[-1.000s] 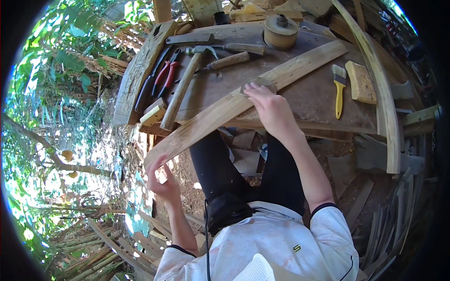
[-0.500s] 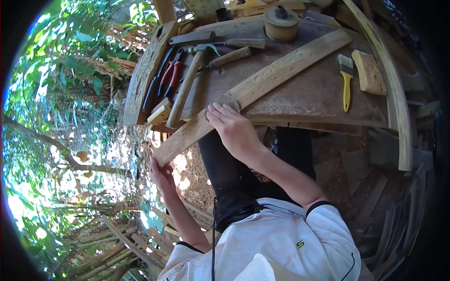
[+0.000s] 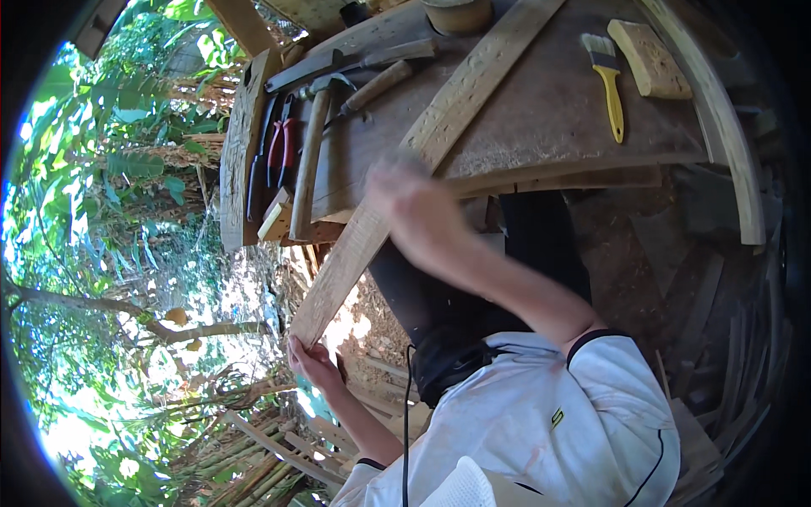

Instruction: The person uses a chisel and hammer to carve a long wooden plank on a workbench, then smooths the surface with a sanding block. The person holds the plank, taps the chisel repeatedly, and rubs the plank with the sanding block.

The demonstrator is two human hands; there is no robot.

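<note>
A long wooden plank (image 3: 460, 97) lies aslant over the workbench (image 3: 541, 127), its near end sticking out past the front edge. Around that near end, my left hand (image 3: 314, 363) is closed, gripping the wood. My right hand (image 3: 404, 198) is on the plank close to the bench edge and smeared by motion. A greyish blur at its fingertips matches the flat round disc seen under the fingers in the earlier head view; the disc's kind cannot be made out.
Left on the bench are a hammer (image 3: 311, 165), red-handled pliers (image 3: 289, 144), a wooden-handled tool (image 3: 378, 87) and a small wood block (image 3: 275, 218). A yellow-handled paintbrush (image 3: 612, 101) and a curved wood block (image 3: 650, 59) lie right. A round container (image 3: 457, 15) stands behind.
The view has shifted, so the bench sits higher in the picture. My right hand has gone from sharp to blurred over the plank. My left hand keeps its hold on the near end.
</note>
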